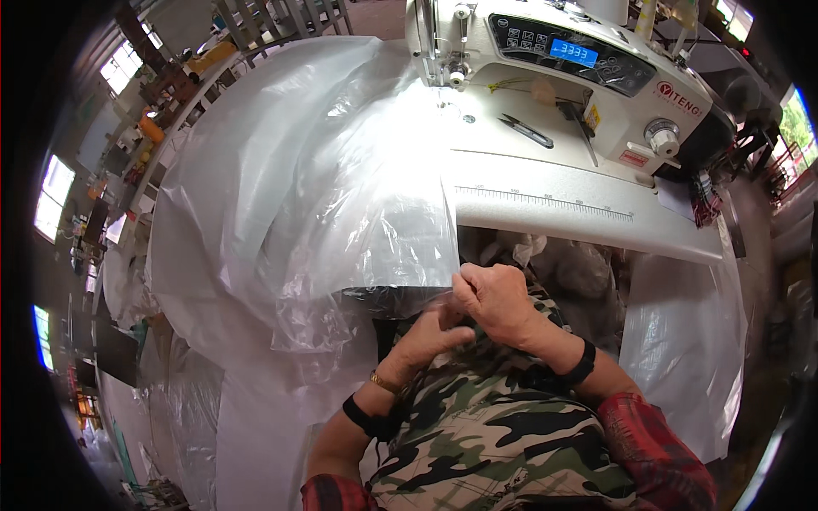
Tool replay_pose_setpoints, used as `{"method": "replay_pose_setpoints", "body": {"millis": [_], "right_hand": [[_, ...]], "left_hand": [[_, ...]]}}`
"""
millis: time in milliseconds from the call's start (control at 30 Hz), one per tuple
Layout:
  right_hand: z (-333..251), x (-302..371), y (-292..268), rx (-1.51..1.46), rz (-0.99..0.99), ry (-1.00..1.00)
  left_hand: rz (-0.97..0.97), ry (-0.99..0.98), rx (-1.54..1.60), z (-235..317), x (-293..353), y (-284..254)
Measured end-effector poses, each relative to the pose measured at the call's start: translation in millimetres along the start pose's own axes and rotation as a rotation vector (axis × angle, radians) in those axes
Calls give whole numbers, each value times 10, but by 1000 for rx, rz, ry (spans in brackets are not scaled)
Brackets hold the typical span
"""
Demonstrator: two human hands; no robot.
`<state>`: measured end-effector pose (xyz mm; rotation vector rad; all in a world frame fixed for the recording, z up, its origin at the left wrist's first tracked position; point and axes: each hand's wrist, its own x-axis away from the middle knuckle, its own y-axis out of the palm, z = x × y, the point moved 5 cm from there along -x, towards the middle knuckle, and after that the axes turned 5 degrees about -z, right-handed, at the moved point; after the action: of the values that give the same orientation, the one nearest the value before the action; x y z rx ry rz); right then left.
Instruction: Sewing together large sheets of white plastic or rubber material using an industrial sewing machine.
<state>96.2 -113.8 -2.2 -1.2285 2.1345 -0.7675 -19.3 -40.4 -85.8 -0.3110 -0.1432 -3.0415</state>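
Note:
A large sheet of clear, shiny plastic film [366, 230] spreads over the left part of the sewing machine's bed and hangs toward my lap. At its near right corner my right hand [498, 298] is closed, thumb and fingers pinched on the film's edge. Just below and to the left, my left hand [426, 341] reaches up to the same corner. Its thumb points out to the right, while its fingers are blurred and partly hidden. The white sewing machine [588, 102] stands ahead, its needle area [452, 81] brightly lit above the film's far right edge.
Thread snips [526, 130] lie on the machine bed, right of the needle. A ruler scale [545, 203] runs along the bed's front. More white film [682, 341] hangs at the right. Crumpled plastic [575, 268] sits under the bed. A cluttered bench [170, 153] stands far left.

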Motion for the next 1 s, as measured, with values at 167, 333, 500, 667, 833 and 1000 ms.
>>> {"method": "replay_pose_setpoints", "body": {"millis": [167, 333, 500, 667, 833, 1000], "right_hand": [[-91, -31, 17, 302, -83, -118], [-170, -82, 56, 606, -103, -282], [-203, -109, 131, 779, -200, -416], [-105, -163, -33, 531, -184, -487], [393, -409, 49, -646, -189, 204], [405, -478, 223, -887, -339, 224]], "left_hand": [[5, 240, 918, -119, -136, 45], [245, 280, 971, -130, -257, -88], [454, 214, 971, 4, -358, -180], [602, 137, 754, 99, -305, -266], [484, 122, 728, 76, -215, -242], [371, 57, 771, 136, -163, -170]]}}
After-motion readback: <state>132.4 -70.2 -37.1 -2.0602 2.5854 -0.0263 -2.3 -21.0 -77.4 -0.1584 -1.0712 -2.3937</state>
